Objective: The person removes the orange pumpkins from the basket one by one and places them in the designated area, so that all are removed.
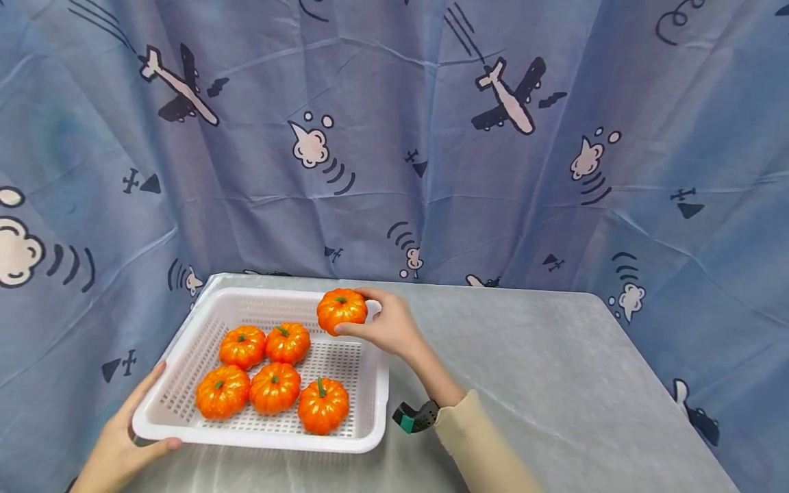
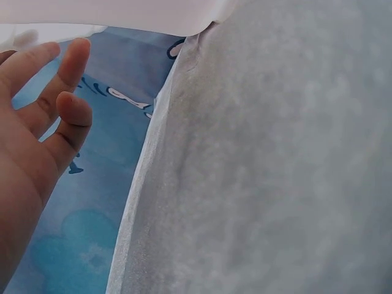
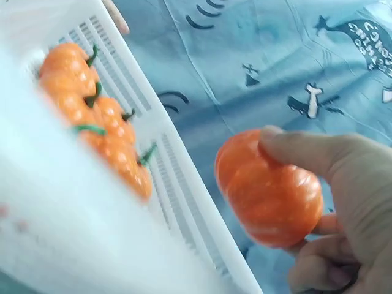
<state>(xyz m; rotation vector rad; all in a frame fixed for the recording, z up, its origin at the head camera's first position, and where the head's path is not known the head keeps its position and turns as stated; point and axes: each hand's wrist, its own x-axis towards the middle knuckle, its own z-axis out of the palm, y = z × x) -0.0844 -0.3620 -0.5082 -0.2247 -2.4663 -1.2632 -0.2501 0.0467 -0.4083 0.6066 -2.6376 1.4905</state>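
Note:
A small orange pumpkin (image 1: 342, 308) with a green stem is pinched between the thumb and fingers of my right hand (image 1: 390, 325), over the basket's back right corner. The right wrist view shows the thumb on top of this pumpkin (image 3: 269, 193) and the fingers beneath. Several similar pumpkins (image 1: 274, 388) lie in the white plastic basket (image 1: 271, 439). My left hand (image 1: 120, 441) holds the basket's front left corner, thumb along the front and a finger up the left side. In the left wrist view the other fingers (image 2: 46, 101) spread loosely beside the table edge.
The basket stands on the left part of a table with a grey cover (image 1: 530, 370). Behind and around the table hangs a blue curtain (image 1: 382, 137) printed with planes and clouds. A black and green band (image 1: 416, 416) sits at my right wrist, by a beige sleeve (image 1: 483, 445).

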